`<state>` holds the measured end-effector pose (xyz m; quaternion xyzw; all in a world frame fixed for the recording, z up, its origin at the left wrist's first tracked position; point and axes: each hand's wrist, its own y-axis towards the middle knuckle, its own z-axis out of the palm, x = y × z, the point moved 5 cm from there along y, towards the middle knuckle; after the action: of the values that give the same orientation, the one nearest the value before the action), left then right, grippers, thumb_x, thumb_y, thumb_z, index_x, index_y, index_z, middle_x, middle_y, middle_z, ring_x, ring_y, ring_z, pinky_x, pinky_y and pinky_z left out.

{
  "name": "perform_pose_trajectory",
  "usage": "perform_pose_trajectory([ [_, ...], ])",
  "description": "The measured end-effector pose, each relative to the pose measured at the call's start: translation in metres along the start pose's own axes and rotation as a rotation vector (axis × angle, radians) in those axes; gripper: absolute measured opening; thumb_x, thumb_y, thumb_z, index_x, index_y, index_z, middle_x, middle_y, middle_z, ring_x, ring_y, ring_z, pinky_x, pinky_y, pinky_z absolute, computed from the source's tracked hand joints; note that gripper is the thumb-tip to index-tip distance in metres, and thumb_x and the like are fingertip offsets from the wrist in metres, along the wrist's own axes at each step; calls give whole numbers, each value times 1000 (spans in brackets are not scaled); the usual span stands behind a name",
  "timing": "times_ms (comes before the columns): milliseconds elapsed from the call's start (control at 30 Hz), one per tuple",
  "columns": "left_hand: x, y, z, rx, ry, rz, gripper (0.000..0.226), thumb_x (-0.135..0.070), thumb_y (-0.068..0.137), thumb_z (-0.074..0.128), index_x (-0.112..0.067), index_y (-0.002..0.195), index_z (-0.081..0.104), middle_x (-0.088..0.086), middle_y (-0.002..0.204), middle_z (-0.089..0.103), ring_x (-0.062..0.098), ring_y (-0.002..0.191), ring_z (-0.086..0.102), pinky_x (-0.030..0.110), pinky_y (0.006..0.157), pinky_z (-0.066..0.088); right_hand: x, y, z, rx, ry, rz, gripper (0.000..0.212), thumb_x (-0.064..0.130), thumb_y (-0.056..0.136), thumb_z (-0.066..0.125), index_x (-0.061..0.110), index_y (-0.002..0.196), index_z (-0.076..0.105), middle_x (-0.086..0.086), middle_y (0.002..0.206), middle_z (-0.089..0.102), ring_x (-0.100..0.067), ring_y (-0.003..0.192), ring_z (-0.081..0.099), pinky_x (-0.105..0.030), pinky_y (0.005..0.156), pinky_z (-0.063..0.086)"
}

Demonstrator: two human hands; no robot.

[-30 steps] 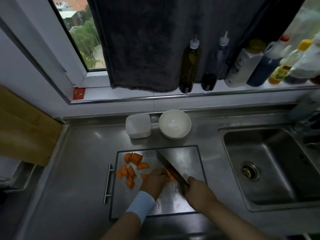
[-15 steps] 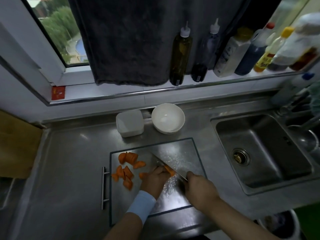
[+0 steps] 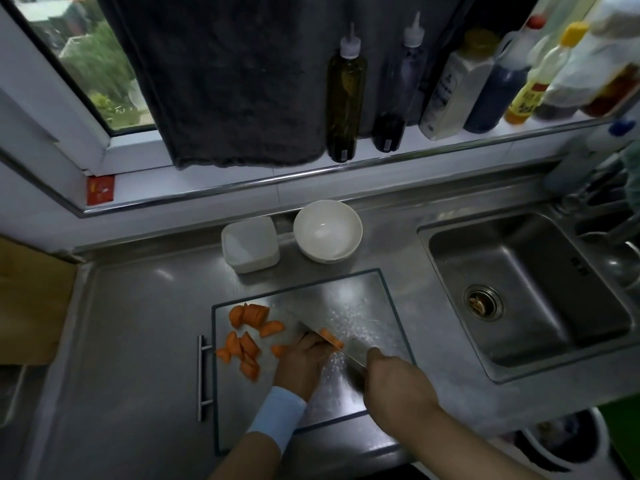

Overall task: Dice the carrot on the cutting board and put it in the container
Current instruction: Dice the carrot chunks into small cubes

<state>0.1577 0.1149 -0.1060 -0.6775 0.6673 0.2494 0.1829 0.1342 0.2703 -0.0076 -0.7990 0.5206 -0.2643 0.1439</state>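
A steel cutting board [image 3: 367,299] with a side handle lies on the counter. Several orange carrot chunks [image 3: 247,336] are scattered on its left part. My left hand [image 3: 303,363], with a pale blue wristband, holds down the remaining carrot piece [image 3: 330,337] with curled fingers. My right hand [image 3: 396,382] grips the handle of a cleaver [image 3: 325,322]. The blade lies against the carrot piece beside my left fingers. A white square container [image 3: 250,244] and a white bowl [image 3: 327,230] stand just behind the board.
A steel sink [image 3: 526,289] lies to the right of the board. Several sauce and oil bottles [image 3: 346,95] line the window ledge, with a dark towel [image 3: 221,77] hanging beside them. A wooden board [image 3: 31,299] leans at the far left. A bin [image 3: 568,441] sits at the lower right.
The view has shifted up and right. The cleaver blade has tipped from raised and broad-faced to lower against the carrot piece. Both hands stay at the board.
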Motion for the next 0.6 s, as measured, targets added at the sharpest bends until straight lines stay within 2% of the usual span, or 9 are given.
perform_pose_trajectory([
  [133, -8, 2, -11, -68, 5, -59, 34, -2, 73, 78, -20, 102, 73, -9, 108, 66, 5, 103, 58, 5, 99, 27, -4, 2, 0, 55, 27, -8, 20, 19, 93, 51, 17, 112, 48, -4, 103, 67, -25, 93, 66, -34, 75, 49],
  [267, -9, 1, -12, -72, -6, -67, 34, -3, 69, 81, -20, 97, 74, -1, 101, 70, 12, 95, 64, 18, 89, 45, -6, 6, -2, 117, 54, 22, 28, 13, 93, 49, 15, 121, 47, -5, 111, 65, -24, 101, 65, -33, 83, 49],
  [367, -6, 2, -10, -67, -4, -55, 26, -5, 72, 78, -18, 94, 75, 2, 99, 70, 8, 96, 57, 11, 93, 39, -7, 11, -4, 148, 54, -4, 28, 12, 92, 51, 14, 120, 49, -6, 112, 64, -23, 102, 64, -30, 80, 47],
  [433, -5, 1, -9, -57, 10, -51, 17, -15, 81, 66, -19, 95, 75, 0, 101, 69, 8, 97, 57, 15, 93, 43, -6, 15, -6, 158, 52, -23, 25, 12, 93, 51, 14, 118, 51, -5, 113, 64, -22, 102, 64, -28, 79, 47],
  [500, -2, 1, -8, -54, 41, -55, 26, -27, 87, 52, -22, 97, 75, -3, 103, 68, 11, 97, 61, 19, 90, 47, -4, 20, -7, 164, 54, -28, 23, 14, 93, 52, 14, 116, 53, -5, 114, 63, -21, 102, 64, -26, 79, 47],
  [600, -1, 0, -9, -69, 36, -64, 29, -32, 86, 48, -23, 94, 74, -3, 99, 68, 12, 92, 63, 21, 85, 51, -5, 26, -6, 172, 56, -28, 20, 16, 92, 55, 15, 112, 55, -5, 112, 64, -21, 99, 64, -23, 73, 44],
])
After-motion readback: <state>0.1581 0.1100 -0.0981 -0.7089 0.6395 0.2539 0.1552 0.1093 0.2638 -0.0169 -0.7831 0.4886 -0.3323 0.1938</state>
